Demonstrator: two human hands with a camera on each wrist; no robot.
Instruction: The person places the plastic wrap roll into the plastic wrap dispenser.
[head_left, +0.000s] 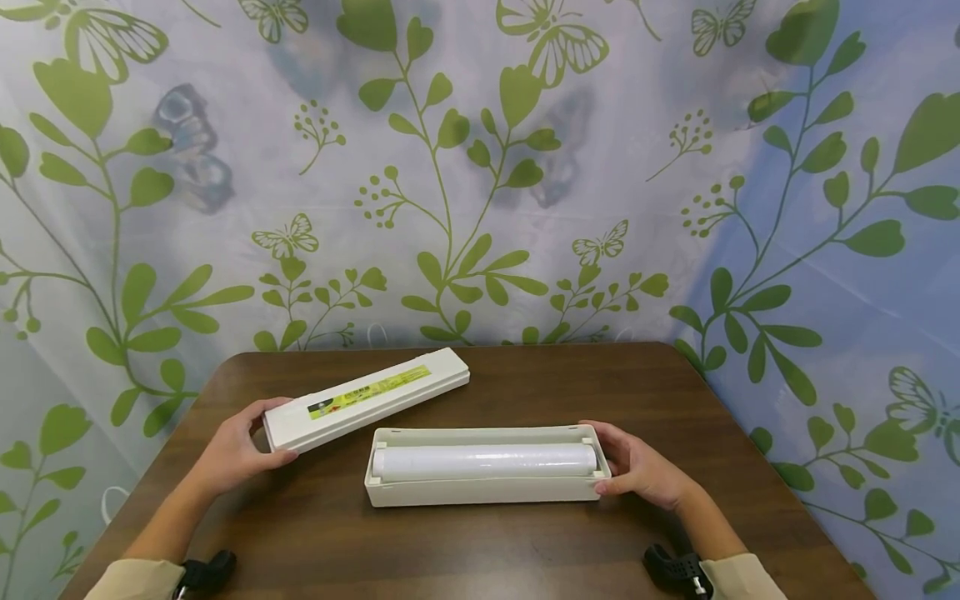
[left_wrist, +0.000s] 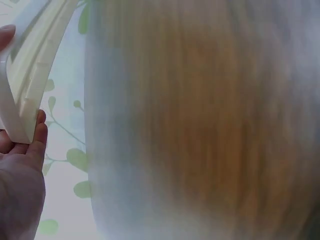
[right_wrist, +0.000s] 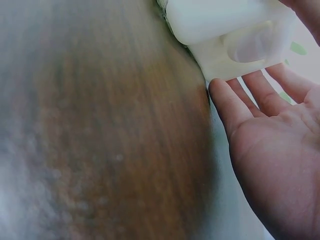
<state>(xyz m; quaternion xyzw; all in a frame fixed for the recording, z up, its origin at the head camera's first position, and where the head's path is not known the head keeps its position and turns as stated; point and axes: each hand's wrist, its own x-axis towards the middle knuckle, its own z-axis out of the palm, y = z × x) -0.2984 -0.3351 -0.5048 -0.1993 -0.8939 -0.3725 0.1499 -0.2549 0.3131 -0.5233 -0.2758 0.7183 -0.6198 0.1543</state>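
A long white lid with a yellow-green label slants across the left part of the table. My left hand grips its near left end, thumb in front and fingers behind. In the left wrist view the hollow underside of the lid shows above my left hand. A long white cling film box stands uncovered on the table, with a roll of cling film lying inside. My right hand holds the box's right end between thumb and fingers. The right wrist view shows that box end against my right hand.
Both objects are over a brown wooden table with rounded far corners. Behind it hangs a pale curtain printed with green leaves and butterflies. A black strap sits on each wrist, below beige sleeves.
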